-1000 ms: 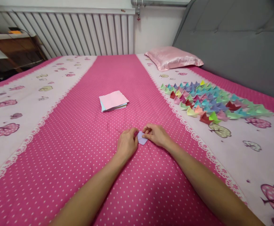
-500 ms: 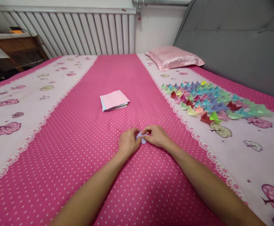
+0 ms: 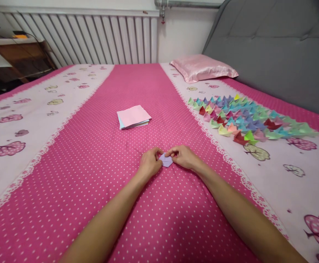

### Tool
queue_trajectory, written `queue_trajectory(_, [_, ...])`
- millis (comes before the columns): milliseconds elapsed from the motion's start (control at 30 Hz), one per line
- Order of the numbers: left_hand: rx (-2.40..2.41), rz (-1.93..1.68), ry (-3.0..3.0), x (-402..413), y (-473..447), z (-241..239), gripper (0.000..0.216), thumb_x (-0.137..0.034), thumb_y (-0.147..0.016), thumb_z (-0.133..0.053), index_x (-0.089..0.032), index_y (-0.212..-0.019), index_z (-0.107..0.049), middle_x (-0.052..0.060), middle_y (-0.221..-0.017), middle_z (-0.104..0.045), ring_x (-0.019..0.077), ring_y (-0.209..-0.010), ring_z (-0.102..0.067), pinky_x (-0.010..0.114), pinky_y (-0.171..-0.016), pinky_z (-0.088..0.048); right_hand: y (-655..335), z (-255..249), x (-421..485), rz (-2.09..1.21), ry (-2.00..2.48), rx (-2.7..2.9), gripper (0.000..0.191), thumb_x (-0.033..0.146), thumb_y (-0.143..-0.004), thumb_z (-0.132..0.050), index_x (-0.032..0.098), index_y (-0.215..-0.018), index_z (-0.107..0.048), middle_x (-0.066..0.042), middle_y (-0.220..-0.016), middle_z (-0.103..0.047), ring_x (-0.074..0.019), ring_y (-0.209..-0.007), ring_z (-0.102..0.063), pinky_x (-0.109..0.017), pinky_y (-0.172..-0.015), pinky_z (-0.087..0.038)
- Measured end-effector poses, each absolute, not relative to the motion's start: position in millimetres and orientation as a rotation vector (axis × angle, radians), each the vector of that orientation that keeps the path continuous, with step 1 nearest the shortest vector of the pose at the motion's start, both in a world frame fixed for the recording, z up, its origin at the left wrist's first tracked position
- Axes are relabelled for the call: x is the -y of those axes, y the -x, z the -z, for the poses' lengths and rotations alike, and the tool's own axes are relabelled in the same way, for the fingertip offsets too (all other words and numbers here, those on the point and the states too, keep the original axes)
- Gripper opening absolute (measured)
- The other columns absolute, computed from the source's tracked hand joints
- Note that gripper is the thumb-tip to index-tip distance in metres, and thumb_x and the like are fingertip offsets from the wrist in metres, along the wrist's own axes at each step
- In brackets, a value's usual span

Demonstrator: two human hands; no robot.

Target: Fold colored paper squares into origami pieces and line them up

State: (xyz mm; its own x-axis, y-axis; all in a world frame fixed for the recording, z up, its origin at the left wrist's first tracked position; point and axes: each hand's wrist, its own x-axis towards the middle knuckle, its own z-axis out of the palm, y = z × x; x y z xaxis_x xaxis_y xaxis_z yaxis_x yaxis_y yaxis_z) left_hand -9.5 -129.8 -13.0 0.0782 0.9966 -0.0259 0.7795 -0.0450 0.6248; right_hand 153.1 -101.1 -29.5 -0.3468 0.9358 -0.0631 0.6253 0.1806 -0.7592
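A small folded piece of lilac paper (image 3: pixel 166 160) is between my two hands, low over the pink dotted bedspread (image 3: pixel 159 204). My left hand (image 3: pixel 150 161) pinches its left edge with thumb and fingers. On the other side, my right hand (image 3: pixel 183 157) grips the upper right edge, its fingertips partly covering the paper. Beyond my hands lies a stack of square paper sheets (image 3: pixel 134 116), pink on top with pale blue and other colours beneath. To the right stand rows of small folded paper boats (image 3: pixel 239 117) in many colours.
A pink satin pillow (image 3: pixel 203 67) lies at the far right, near the grey padded headboard (image 3: pixel 280 54). Along the far wall runs a white radiator (image 3: pixel 93 36) with a pipe and valve. A wooden table (image 3: pixel 19 58) with cables stands at the far left.
My fingers have shifted apart a little towards the paper's edges, so more of the lilac paper's face shows. The stack and the boats are unchanged.
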Motion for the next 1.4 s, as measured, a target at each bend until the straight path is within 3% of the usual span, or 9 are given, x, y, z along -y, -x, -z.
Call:
queue_trajectory(233, [-1.715, -0.607, -1.914, 132.2, 10.9, 12.6, 0.035, -0.002, -0.063, -0.046, -0.017, -0.089, -0.063, 0.000, -0.066, -0.059, 0.0144, -0.063, -0.054, 0.024, -0.059, -0.039, -162.4, 34.4, 98.2, -1.117, 1.317, 2.076, 0.044, 0.000, -0.064, -0.049, 0.020, -0.096, -0.071, -0.003, -0.084, -0.071, -0.0146, -0.069, -0.060, -0.023, -0.064, -0.045])
queue_trajectory(400, [-1.607, -0.693, -2.065, 138.0, 20.2, 15.5, 0.045, 0.000, -0.063, -0.042, -0.014, -0.102, -0.059, 0.006, -0.087, -0.062, 0.0185, -0.084, -0.057, 0.030, -0.073, -0.045, -166.8, 21.7, 100.2, -1.163, 1.162, 2.150, 0.048, -0.002, -0.064, -0.048, 0.018, -0.102, -0.068, -0.003, -0.091, -0.069, -0.0118, -0.069, -0.058, -0.020, -0.062, -0.043])
queue_trajectory(533, [-1.405, -0.768, -2.247, 140.7, 29.8, 14.9, 0.054, 0.000, -0.063, -0.043, -0.015, -0.113, -0.055, 0.010, -0.115, -0.056, 0.0199, -0.107, -0.051, 0.034, -0.090, -0.042, -168.4, 11.9, 102.3, -1.105, 1.125, 2.184, 0.031, 0.014, -0.073, -0.059, 0.019, -0.102, -0.069, -0.003, -0.088, -0.067, -0.0117, -0.066, -0.054, -0.022, -0.062, -0.041])
queue_trajectory(633, [-1.286, -0.738, -2.330, 142.2, 31.8, 10.3, 0.055, -0.001, -0.064, -0.047, -0.019, -0.115, -0.057, 0.007, -0.120, -0.056, 0.0197, -0.110, -0.050, 0.035, -0.097, -0.038, -168.7, 10.9, 101.2, -1.025, 1.076, 2.185, 0.026, 0.027, -0.076, -0.062, 0.021, -0.100, -0.070, -0.004, -0.082, -0.065, -0.0136, -0.069, -0.054, -0.024, -0.064, -0.041])
queue_trajectory(800, [-1.272, -0.813, -2.193, 143.5, 28.3, 3.5, 0.035, -0.017, -0.073, -0.055, -0.017, -0.108, -0.061, 0.006, -0.098, -0.067, 0.0182, -0.087, -0.059, 0.033, -0.081, -0.046, -163.6, 10.7, 101.2, -0.944, 1.098, 2.021, 0.017, 0.029, -0.076, -0.062, 0.020, -0.086, -0.072, -0.004, -0.084, -0.064, -0.0156, -0.077, -0.057, -0.027, -0.072, -0.043])
queue_trajectory(900, [-1.299, -0.943, -1.875, 142.1, 25.8, 4.6, 0.024, -0.030, -0.080, -0.052, -0.016, -0.091, -0.067, 0.004, -0.083, -0.069, 0.0153, -0.071, -0.060, 0.028, -0.067, -0.046, -158.7, 10.1, 105.3, -1.218, 1.093, 1.811, 0.021, 0.036, -0.073, -0.064, 0.015, -0.075, -0.069, -0.003, -0.071, -0.063, -0.0139, -0.064, -0.057, -0.026, -0.063, -0.044])
queue_trajectory(1000, [-1.220, -0.992, -1.520, 140.5, 23.6, 7.1, 0.024, -0.034, -0.076, -0.056, -0.012, -0.084, -0.065, 0.004, -0.070, -0.067, 0.0118, -0.057, -0.057, 0.024, -0.056, -0.045, -155.6, 10.4, 109.7, -1.553, 1.084, 1.616, 0.029, 0.040, -0.067, -0.069, 0.014, -0.080, -0.065, -0.001, -0.063, -0.062, -0.0097, -0.051, -0.053, -0.023, -0.053, -0.043])
queue_trajectory(1133, [-1.211, -0.880, -1.277, 139.2, 22.7, 11.0, 0.030, -0.030, -0.069, -0.062, -0.010, -0.091, -0.061, 0.003, -0.063, -0.064, 0.0109, -0.049, -0.055, 0.023, -0.051, -0.044, -154.9, 12.8, 110.8, -1.657, 1.158, 1.597, 0.030, 0.033, -0.066, -0.068, 0.013, -0.088, -0.062, -0.001, -0.061, -0.062, -0.0092, -0.050, -0.055, -0.021, -0.050, -0.042])
queue_trajectory(1400, [-1.652, -0.780, -1.810, 133.5, 25.2, 17.0, 0.013, -0.021, -0.070, -0.056, -0.014, -0.071, -0.068, 0.001, -0.060, -0.061, 0.0103, -0.052, -0.048, 0.022, -0.050, -0.035, -152.8, 20.2, 105.3, -0.956, 1.346, 2.024, 0.012, 0.021, -0.069, -0.063, 0.015, -0.077, -0.070, 0.000, -0.064, -0.063, -0.0096, -0.052, -0.050, -0.021, -0.050, -0.036])
